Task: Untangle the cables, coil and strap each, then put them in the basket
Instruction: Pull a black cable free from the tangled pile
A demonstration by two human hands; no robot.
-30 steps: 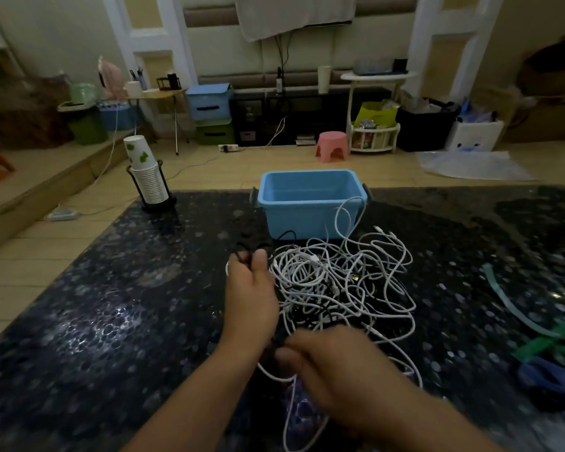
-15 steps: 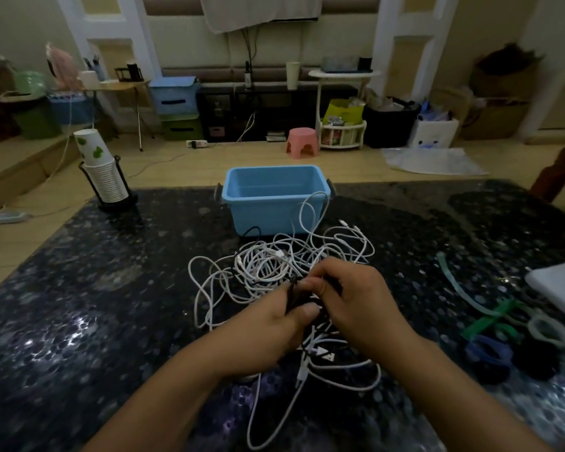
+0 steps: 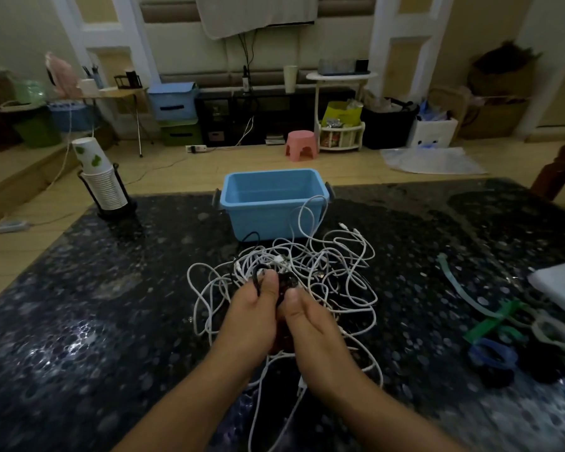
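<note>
Both hands are now working at the near edge of the tangle of white cables (image 3: 294, 272), having moved in together from a second ago, when the left hand was gripping the pile's far-left edge and the right hand was sweeping in low and blurred. The left hand (image 3: 252, 308) is pinching a black cable (image 3: 257, 282) between thumb and fingers; the right hand (image 3: 310, 324) is pressing close against it, thumb up, closing on the same dark strand, though its fingers are hidden beneath. The pile is sitting on the dark speckled table (image 3: 95, 321), just in front of the blue basket (image 3: 273, 203), with one white loop leaning on the basket's front wall. The basket is showing nothing inside. The straps (image 3: 490, 324) are lying well apart at right, untouched. Judgement: the person is isolating the black cable first; untangling is only beginning, with coiling and strapping not yet started. Risk: pulling may tighten the white loops.
</note>
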